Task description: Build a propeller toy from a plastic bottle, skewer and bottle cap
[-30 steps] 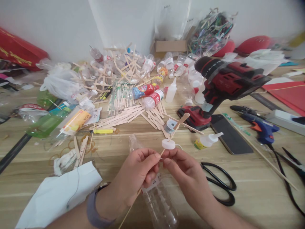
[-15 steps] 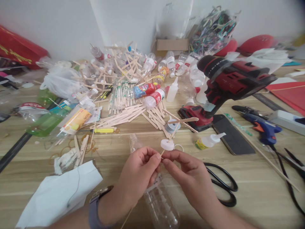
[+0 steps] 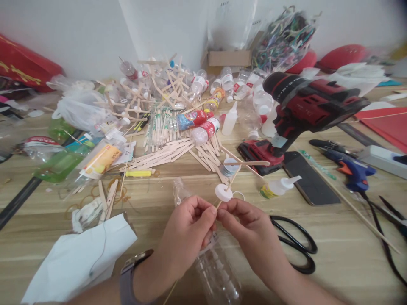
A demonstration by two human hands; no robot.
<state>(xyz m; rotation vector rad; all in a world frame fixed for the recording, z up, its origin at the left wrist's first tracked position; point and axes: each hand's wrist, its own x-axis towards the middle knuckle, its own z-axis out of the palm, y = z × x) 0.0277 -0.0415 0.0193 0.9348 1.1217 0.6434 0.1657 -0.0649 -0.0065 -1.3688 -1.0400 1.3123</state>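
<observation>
A thin wooden skewer (image 3: 234, 178) runs up from between my fingertips through a white bottle cap (image 3: 223, 192). At its upper end a flat craft stick (image 3: 251, 163) lies crosswise. My left hand (image 3: 190, 233) is closed round the skewer just below the cap; the skewer's lower end shows again below the left wrist. Thumb and finger of my right hand (image 3: 251, 228) are pinched against the same spot, and what they hold is too small to make out. Beneath both hands lies a clear plastic bottle (image 3: 219, 275), partly covered by them.
Black-handled scissors (image 3: 299, 245) lie right of my right hand. Beyond are a small glue bottle (image 3: 276, 187), a phone (image 3: 310, 178), a red drill (image 3: 305, 106) and a blue glue gun (image 3: 356, 169). Craft sticks (image 3: 165, 154) and bottles crowd the back; white paper (image 3: 76, 258) lies left.
The crosswise craft stick has turned slightly and shifted right, and the cap has tilted a little. Both hands stay almost in place, fingertips still together at the skewer.
</observation>
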